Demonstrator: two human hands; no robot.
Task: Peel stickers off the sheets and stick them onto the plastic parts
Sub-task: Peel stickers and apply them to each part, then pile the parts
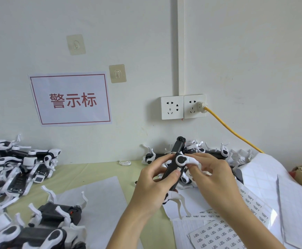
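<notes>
Hands together above the table: left hand [153, 178] grips the black-and-white plastic part [175, 164], thumb pressing a small sticker; right hand [213, 175] pinches its white arm. Light, stiff, probably slippery; hold the black body.

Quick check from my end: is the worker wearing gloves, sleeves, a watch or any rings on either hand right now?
No. Both the left hand and the right hand are bare: no gloves, rings, watch or wristband visible. Both forearms are uncovered down to the frame's bottom edge, with no sleeve in view. Fingernails look short and unpainted.
</notes>
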